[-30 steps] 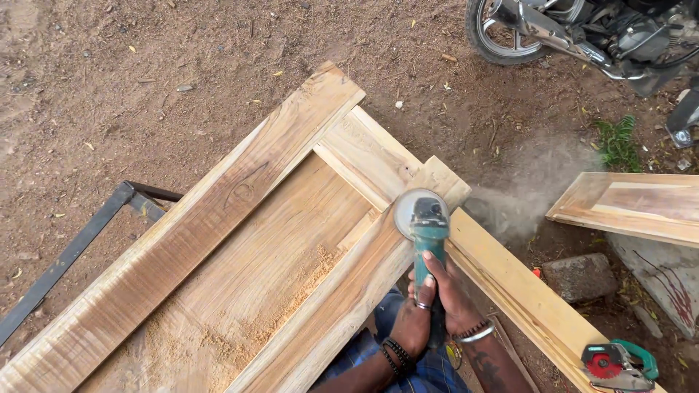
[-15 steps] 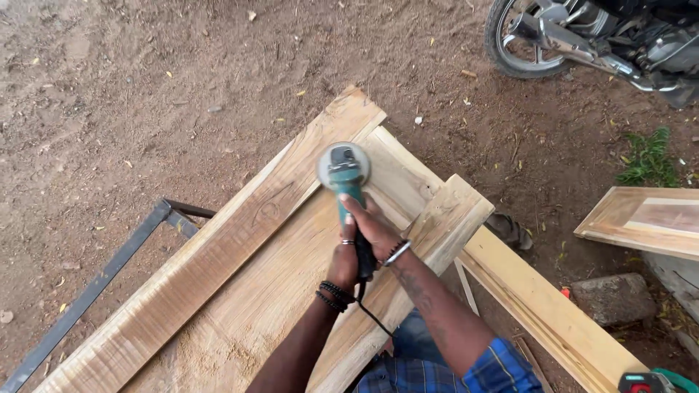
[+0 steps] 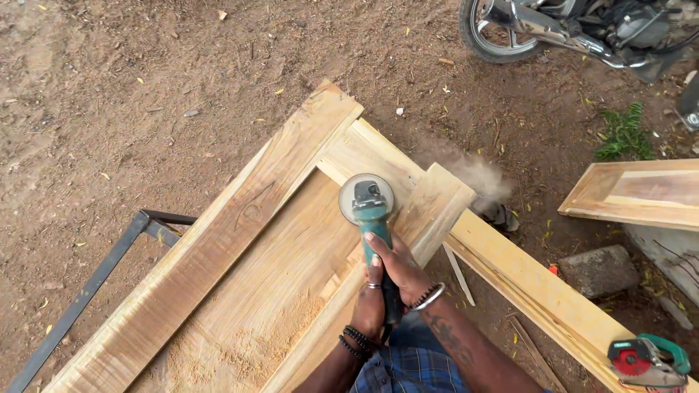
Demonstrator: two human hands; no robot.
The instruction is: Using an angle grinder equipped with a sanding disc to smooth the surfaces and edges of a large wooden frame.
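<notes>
Head view: both hands wrap the teal grinder (image 3: 373,211), right hand (image 3: 402,273) in front, left hand (image 3: 370,306) behind, each grip clenched on its handle. Its disc sits on the wooden door (image 3: 240,269) near the far corner, just inside the right rail's edge. Dust (image 3: 470,171) drifts past that corner over bare ground. Metal frame (image 3: 95,287) flanks the left edge.

The grinder (image 3: 368,204) rests on the door (image 3: 240,276), which lies across a metal frame (image 3: 95,284). Right of it lies a plank (image 3: 539,291), a saw (image 3: 644,362) on its near end; a motorcycle (image 3: 575,25) stands behind.
</notes>
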